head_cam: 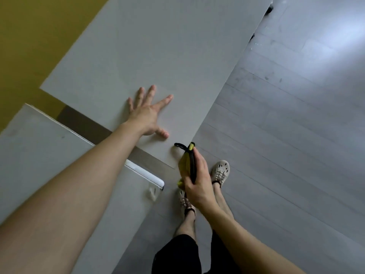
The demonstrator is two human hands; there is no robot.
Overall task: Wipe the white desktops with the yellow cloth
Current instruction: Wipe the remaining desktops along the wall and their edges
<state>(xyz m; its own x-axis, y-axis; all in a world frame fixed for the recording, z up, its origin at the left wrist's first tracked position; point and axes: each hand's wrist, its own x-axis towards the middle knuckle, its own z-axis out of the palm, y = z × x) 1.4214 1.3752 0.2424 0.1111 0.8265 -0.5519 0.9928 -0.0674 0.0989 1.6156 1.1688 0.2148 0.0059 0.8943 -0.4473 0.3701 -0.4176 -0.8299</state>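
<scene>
A large white desktop (150, 46) runs from the middle of the view up to the top. My left hand (147, 113) lies flat on its near part with the fingers spread. My right hand (197, 180) grips the yellow cloth (184, 165), which has a black edge and a black loop, just off the near corner of that desktop, over the floor. A second white desktop (39, 147) lies lower left, partly under my left forearm.
A gap with a dark strip (88, 125) separates the two desktops. The yellow wall (29, 36) fills the upper left. Grey plank floor (286, 135) spreads to the right. My feet in pale shoes (220, 172) stand beside the desk corner.
</scene>
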